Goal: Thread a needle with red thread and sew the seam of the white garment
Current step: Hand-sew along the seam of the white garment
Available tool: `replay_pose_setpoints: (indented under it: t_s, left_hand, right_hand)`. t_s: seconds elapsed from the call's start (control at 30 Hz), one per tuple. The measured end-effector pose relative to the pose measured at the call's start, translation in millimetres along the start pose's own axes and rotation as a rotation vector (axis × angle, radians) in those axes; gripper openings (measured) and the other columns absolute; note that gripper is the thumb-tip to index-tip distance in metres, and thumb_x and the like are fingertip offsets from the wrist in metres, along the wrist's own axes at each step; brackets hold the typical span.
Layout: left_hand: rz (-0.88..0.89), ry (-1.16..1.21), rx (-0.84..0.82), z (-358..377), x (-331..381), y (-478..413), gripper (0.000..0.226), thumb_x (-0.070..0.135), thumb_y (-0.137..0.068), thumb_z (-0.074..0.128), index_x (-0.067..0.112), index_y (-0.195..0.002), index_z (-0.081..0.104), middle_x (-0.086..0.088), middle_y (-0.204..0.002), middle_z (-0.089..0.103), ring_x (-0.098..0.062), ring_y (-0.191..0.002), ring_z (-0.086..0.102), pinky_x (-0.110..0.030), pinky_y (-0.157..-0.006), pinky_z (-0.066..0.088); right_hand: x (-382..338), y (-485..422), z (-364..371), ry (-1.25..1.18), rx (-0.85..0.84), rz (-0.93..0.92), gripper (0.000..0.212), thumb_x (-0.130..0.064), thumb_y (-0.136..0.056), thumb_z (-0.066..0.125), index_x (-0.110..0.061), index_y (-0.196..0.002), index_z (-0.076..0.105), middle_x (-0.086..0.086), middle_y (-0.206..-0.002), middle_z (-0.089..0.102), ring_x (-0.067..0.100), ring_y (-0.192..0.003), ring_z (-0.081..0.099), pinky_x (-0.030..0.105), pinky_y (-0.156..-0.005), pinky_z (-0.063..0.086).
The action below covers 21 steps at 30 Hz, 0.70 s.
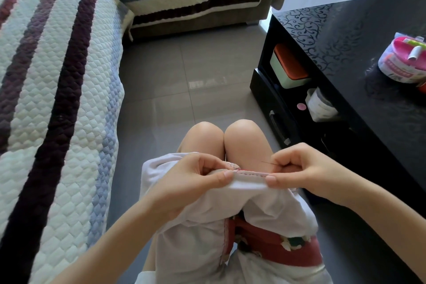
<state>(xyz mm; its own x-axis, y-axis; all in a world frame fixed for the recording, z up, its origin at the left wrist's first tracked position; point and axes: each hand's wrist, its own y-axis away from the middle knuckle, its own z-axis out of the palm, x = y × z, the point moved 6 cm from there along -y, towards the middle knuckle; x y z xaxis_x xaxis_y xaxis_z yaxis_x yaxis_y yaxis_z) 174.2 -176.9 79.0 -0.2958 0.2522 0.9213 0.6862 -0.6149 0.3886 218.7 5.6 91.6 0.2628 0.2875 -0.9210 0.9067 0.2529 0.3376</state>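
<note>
The white garment (196,233) lies over my lap, its edge stretched taut between both hands above my knees. A line of red stitching (250,172) runs along that seam. My left hand (196,180) pinches the seam's left end between thumb and fingers. My right hand (299,170) pinches the right end with its thumb, and its curled fingers also hold a thin needle (268,163) pointing left. The red thread itself is too fine to make out apart from the stitches.
A black coffee table (359,57) stands at the right, with a round sewing kit (403,60) of thread spools on top and containers on its shelf. A quilted striped sofa (57,99) fills the left. Grey tile floor (184,80) lies ahead.
</note>
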Motion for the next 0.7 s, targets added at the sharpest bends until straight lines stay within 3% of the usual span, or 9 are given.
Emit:
replay_pose_setpoints:
  t_s: [0.07, 0.17, 0.33, 0.43, 0.7]
  left_hand:
    - [0.003, -0.028, 0.044, 8, -3, -3, 0.01, 0.016, -0.089, 0.067, 0.01, -0.088, 0.075, 0.002, -0.095, 0.075, -0.005, -0.092, 0.067, -0.016, -0.078, 0.05]
    - [-0.003, -0.106, 0.068, 15, -10, -11, 0.026, 0.033, -0.081, 0.065, 0.013, -0.093, 0.076, -0.002, -0.096, 0.075, -0.014, -0.1, 0.068, -0.03, -0.088, 0.051]
    - [-0.038, -0.151, 0.125, 12, -16, -16, 0.011, 0.024, -0.089, 0.066, 0.017, -0.086, 0.075, 0.002, -0.085, 0.076, -0.003, -0.081, 0.065, -0.018, -0.073, 0.048]
    - [-0.037, -0.166, 0.14, 9, -16, -18, 0.016, 0.034, -0.081, 0.066, 0.021, -0.083, 0.074, 0.005, -0.085, 0.076, -0.004, -0.083, 0.067, -0.022, -0.076, 0.05]
    - [0.001, -0.183, 0.157, 9, -16, -19, 0.021, 0.04, -0.073, 0.061, 0.024, -0.08, 0.073, 0.01, -0.082, 0.075, -0.001, -0.084, 0.067, -0.02, -0.076, 0.048]
  right_hand:
    - [6, 5, -4, 0.017, 0.072, 0.025, 0.051, -0.043, -0.062, 0.077, 0.003, -0.063, 0.057, 0.02, -0.063, 0.047, 0.025, -0.062, 0.042, 0.042, -0.06, 0.033]
    - [17, 5, -6, 0.087, 0.198, 0.025, 0.034, -0.037, -0.07, 0.077, -0.007, -0.061, 0.063, 0.031, -0.061, 0.051, 0.023, -0.058, 0.047, 0.038, -0.058, 0.04]
    - [18, 12, -5, 0.356, 0.385, -0.103, 0.009, -0.036, -0.09, 0.06, -0.031, -0.086, 0.065, -0.003, -0.054, 0.048, 0.006, -0.05, 0.044, 0.023, -0.054, 0.038]
    - [3, 19, 7, 0.45, 0.443, -0.234, 0.017, -0.038, -0.091, 0.049, -0.027, -0.084, 0.061, -0.011, -0.058, 0.053, 0.009, -0.052, 0.049, 0.016, -0.052, 0.037]
    - [-4, 18, 21, 0.519, 0.506, -0.285, 0.027, -0.034, -0.083, 0.046, -0.018, -0.073, 0.065, -0.009, -0.055, 0.055, 0.014, -0.051, 0.05, 0.028, -0.051, 0.041]
